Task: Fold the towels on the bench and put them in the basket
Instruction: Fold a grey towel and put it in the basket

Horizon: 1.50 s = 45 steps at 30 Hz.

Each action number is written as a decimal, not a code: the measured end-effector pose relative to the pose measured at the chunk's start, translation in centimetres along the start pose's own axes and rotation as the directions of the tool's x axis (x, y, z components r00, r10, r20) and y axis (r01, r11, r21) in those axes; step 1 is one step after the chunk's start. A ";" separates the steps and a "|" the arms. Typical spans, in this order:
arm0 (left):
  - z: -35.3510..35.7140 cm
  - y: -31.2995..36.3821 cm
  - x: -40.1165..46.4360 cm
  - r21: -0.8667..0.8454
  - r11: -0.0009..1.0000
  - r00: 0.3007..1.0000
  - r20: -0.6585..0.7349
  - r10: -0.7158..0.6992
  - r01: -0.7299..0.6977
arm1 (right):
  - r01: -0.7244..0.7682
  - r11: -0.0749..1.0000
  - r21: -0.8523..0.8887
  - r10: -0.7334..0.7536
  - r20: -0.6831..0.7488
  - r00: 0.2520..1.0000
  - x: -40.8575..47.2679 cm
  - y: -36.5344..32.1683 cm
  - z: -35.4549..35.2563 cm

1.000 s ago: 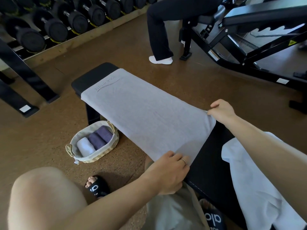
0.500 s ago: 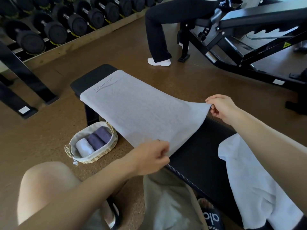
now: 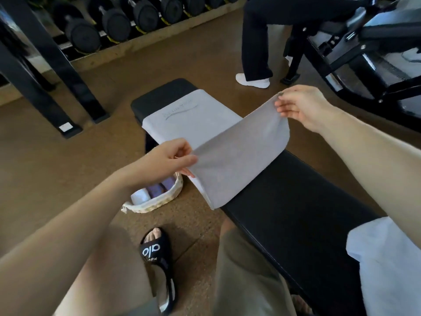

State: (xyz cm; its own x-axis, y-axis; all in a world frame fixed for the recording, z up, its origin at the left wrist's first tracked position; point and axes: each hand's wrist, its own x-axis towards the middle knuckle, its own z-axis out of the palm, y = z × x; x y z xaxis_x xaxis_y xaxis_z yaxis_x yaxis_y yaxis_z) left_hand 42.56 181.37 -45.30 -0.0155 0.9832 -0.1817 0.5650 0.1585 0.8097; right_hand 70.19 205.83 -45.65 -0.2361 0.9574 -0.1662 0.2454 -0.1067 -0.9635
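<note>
Grey towel (image 3: 230, 153): head view; far end lies flat on the bench, near end lifted clear of the pad and drawn over toward the far end, forming a curved fold at the near side.
Towel marking: faint embossed logo near the far edge; lettering unreadable.
Bench (image 3: 296, 201): black padded top, runs from lower right to centre; far end bare beyond the towel's edge.
Left hand (image 3: 168, 159): fingers curled, thumb and fingertips pinching the near left corner of the grey towel, held above the bench's left edge.
Right hand (image 3: 300, 106): pinching the near right corner of the same towel between thumb and fingers; remaining fingers loosely spread; raised higher than the left hand.
White towel (image 3: 387, 265): unfolded, draped on the bench's near end at lower right, well apart from the grey towel.
Basket (image 3: 159, 201): woven, pale liner, on the floor just beside the bench's left side, partly hidden by the left forearm.
Basket contents: one white roll and purple rolled towels (image 3: 159, 189) side by side; count of purple ones not determinable.
Floor (image 3: 68, 167): brown, cork-like surface.
Sandal (image 3: 157, 263): black slide with white lettering, on the wearer's left foot.
Background: dumbbells (image 3: 114, 23) on a rack at top left; a second person (image 3: 257, 42) in black trousers and white shoe seated at a machine, top right.
</note>
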 end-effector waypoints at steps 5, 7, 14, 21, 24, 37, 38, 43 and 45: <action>-4.5 -3.9 2.3 -0.023 0.997 0.988 -0.135 -0.078 0.075 | 0.094 0.985 -0.144 -0.096 -0.007 0.995 5.9 -1.2 5.9; -6.2 -5.5 3.4 -0.075 0.992 0.975 -0.194 -0.111 0.098 | 0.101 0.977 -0.190 -0.103 0.000 0.995 8.1 -1.5 8.4; -10.7 -10.9 8.5 -0.368 0.921 0.927 -0.285 -0.244 0.129 | 0.096 0.934 -0.344 -0.100 0.008 0.995 16.3 -2.1 16.2; -12.7 -16.1 13.5 -0.540 0.833 0.801 -0.444 -0.402 0.119 | 0.225 0.811 -0.540 -0.215 0.082 0.973 22.7 -0.9 21.9; -12.4 -18.4 15.2 -0.461 0.866 0.724 -0.530 -0.442 0.191 | 0.246 0.770 -0.588 -0.226 0.109 0.968 24.4 0.6 23.6; -9.5 -19.2 15.6 -0.618 0.729 0.655 -0.424 -0.626 0.296 | 0.000 0.706 -0.708 0.147 0.147 0.978 24.6 2.7 23.4; -9.0 -19.0 15.2 -0.650 0.692 0.675 -0.361 -0.644 0.313 | -0.030 0.703 -0.711 0.188 0.145 0.971 24.0 2.6 22.6; -5.4 -17.3 13.0 -0.671 0.632 0.787 -0.116 -0.605 0.387 | -0.075 0.699 -0.711 0.283 0.178 0.942 20.0 3.0 17.8; -3.9 -16.2 12.2 -0.665 0.618 0.796 -0.060 -0.603 0.418 | -0.038 0.674 -0.738 0.273 0.201 0.941 18.2 3.5 15.8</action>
State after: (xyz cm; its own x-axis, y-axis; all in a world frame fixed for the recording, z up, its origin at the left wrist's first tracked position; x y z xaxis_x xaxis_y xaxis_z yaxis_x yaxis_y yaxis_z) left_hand 29.99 191.14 -58.47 -0.4024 0.6923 -0.5990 -0.2060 0.5691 0.7960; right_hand 51.87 218.61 -55.34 -0.3438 0.8179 -0.4614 0.8680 0.0893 -0.4884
